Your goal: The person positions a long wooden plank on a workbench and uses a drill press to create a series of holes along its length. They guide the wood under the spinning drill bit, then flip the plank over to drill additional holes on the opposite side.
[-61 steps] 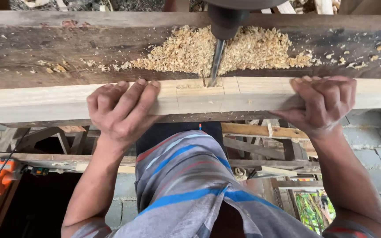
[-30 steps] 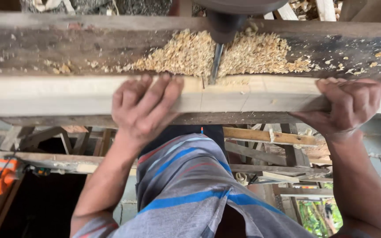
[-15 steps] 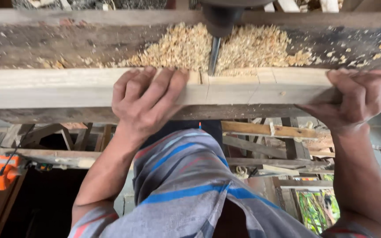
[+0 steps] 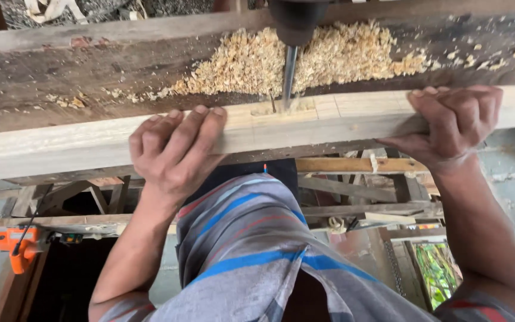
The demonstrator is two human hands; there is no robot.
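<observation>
my left hand (image 4: 177, 152) is clamped over the near edge of the pale wooden beam (image 4: 329, 122), fingers curled on its top face; my right hand (image 4: 454, 125) grips the same beam further along, fingers wrapped over the top, thumb underneath; beam lies crosswise on the dark weathered bench plank (image 4: 90, 71); drill bit (image 4: 289, 74) stands upright between my hands, its tip in a shallow cut in the beam's top; wood shavings (image 4: 305, 56) heaped on the plank just behind the bit; orange power tool (image 4: 12, 245) low at left, well apart from both hands.
</observation>
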